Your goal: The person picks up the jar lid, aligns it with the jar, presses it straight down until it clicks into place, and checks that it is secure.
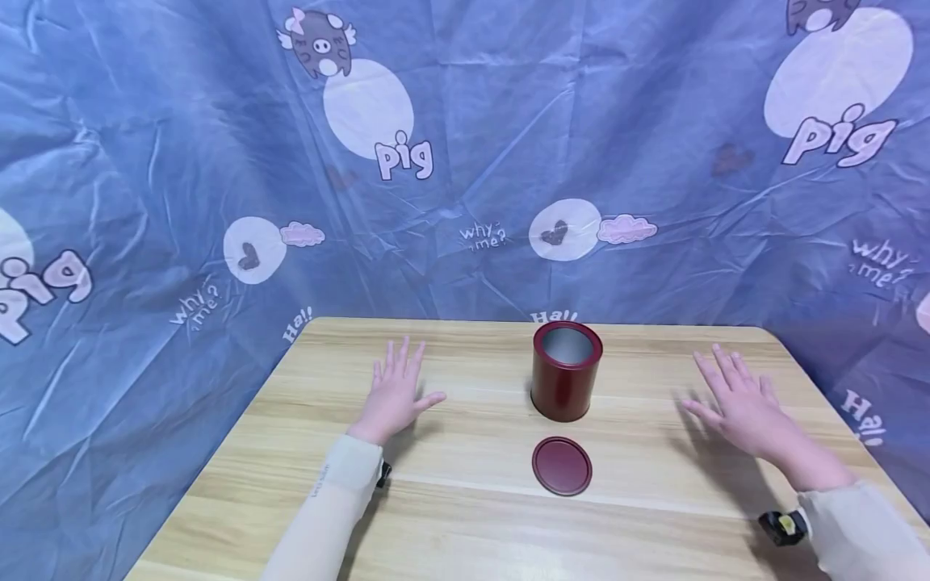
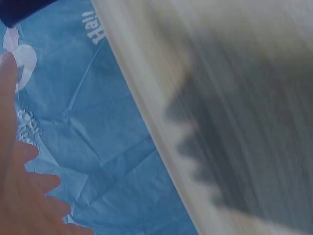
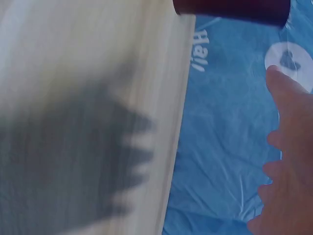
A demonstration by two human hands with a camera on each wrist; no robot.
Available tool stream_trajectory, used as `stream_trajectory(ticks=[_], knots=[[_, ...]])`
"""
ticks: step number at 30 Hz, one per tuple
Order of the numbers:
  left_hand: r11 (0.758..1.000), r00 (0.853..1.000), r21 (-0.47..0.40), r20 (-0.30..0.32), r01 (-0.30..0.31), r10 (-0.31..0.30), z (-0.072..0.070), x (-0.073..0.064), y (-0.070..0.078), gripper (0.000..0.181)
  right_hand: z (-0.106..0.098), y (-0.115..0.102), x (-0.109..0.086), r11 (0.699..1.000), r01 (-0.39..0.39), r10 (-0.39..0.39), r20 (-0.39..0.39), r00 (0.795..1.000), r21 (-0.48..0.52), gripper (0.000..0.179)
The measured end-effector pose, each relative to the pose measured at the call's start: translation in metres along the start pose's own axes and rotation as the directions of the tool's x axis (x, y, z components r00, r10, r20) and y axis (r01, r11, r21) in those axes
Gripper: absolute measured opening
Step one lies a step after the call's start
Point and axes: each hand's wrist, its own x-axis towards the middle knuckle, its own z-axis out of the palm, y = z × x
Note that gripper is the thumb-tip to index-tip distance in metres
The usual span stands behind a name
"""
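A dark red metal canister (image 1: 563, 395) stands upright and uncovered on the table, its grey inside showing from above. In front of it lies a round dark red lid (image 1: 563, 466), flat on the wood. My left hand (image 1: 394, 399) is to the left of both, fingers spread and straight, holding nothing. Over on the right, my right hand (image 1: 744, 411) is spread in the same way, palm down and apart from the canister. Both hands cast shadows on the tabletop. In the right wrist view, part of the canister (image 3: 234, 9) shows at the top edge.
The light wooden table (image 1: 465, 532) ends at a far edge against a blue curtain (image 1: 465, 186) printed with pigs, clouds and words. The curtain also hangs along the left and right sides. A small black device (image 1: 783, 528) sits at the right wrist.
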Motion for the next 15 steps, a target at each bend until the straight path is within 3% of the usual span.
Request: stream_trajectory(ticks=[6, 15], knots=[[0.998, 0.998, 0.030, -0.004, -0.061, 0.062, 0.006, -0.002, 0.011, 0.093, 0.010, -0.014, -0.004, 0.999, 0.039, -0.039, 0.008, 0.999, -0.021, 0.084], [0.980, 0.986, 0.122, 0.077, -0.155, 0.146, 0.015, -0.009, 0.028, 0.092, 0.021, -0.034, -0.011, 0.996, 0.086, -0.085, 0.044, 0.995, -0.028, 0.086]])
